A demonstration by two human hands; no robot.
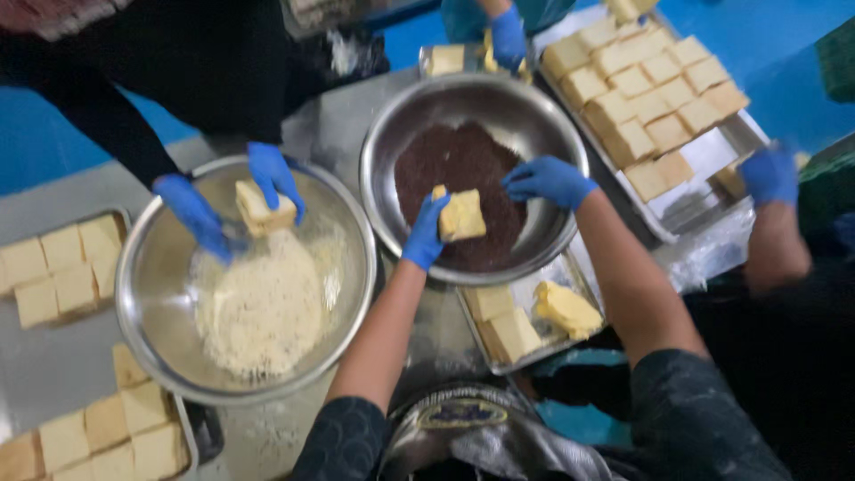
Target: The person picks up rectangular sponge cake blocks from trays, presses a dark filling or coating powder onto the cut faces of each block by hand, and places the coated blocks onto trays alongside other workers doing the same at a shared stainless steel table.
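Cake squares (55, 276) lie plain and pale on a tray at the far left, with more stacked on another tray (102, 436) below, so a good share of the batch looks uncoated. Next to them, a co-worker's two blue-gloved hands (227, 200) hold one square (263, 209) over a wide steel bowl of pale crumbs (258, 307).

At the middle stands a second steel bowl (552, 134), its bottom covered with dark brown sprinkles (454, 169). The person's left hand (426, 233), gloved in blue, is closed on a yellow-coated square (461, 214), pinching its left edge and holding it just above or on the sprinkles; the blur makes it hard to tell whether it touches. The right hand (545, 181) hovers open, fingers spread, just beside that square and grips nothing. The square shows no brown on its visible face, so its coating seems only begun.

Below the bowl a small tray (570, 267) holds about three more yellow squares (534, 316) waiting their turn. To the right a long tray (712, 151) carries rows of squares (641, 85), with a bare end nearest the person. Other gloved hands work at the top (509, 36) and right edge (770, 176).
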